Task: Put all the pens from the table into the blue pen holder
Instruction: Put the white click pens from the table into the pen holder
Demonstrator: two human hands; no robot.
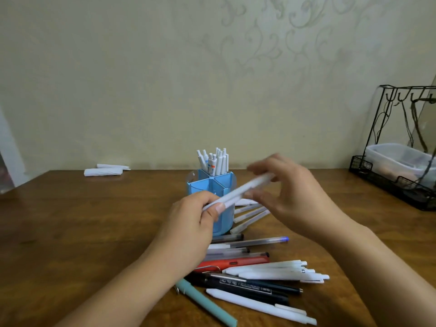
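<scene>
The blue pen holder (207, 185) stands mid-table with several white pens (214, 161) upright in its back compartment. My left hand (195, 223) pinches the near end of a small bundle of white pens (238, 191) held slanted in front of the holder. My right hand (290, 194) holds the bundle's far end with curled fingers; it is blurred. More pens lie on the table: white ones (250, 215) beside the holder, then clear (257, 243), red (233, 263), white (276, 272), black (250, 285) and teal (205, 303) ones near me.
A black wire rack (398, 185) holding a clear plastic box (396, 159) stands at the back right. Two white paper rolls (103, 171) lie at the back left by the wall. The wooden table (94, 220) reaches to the wall.
</scene>
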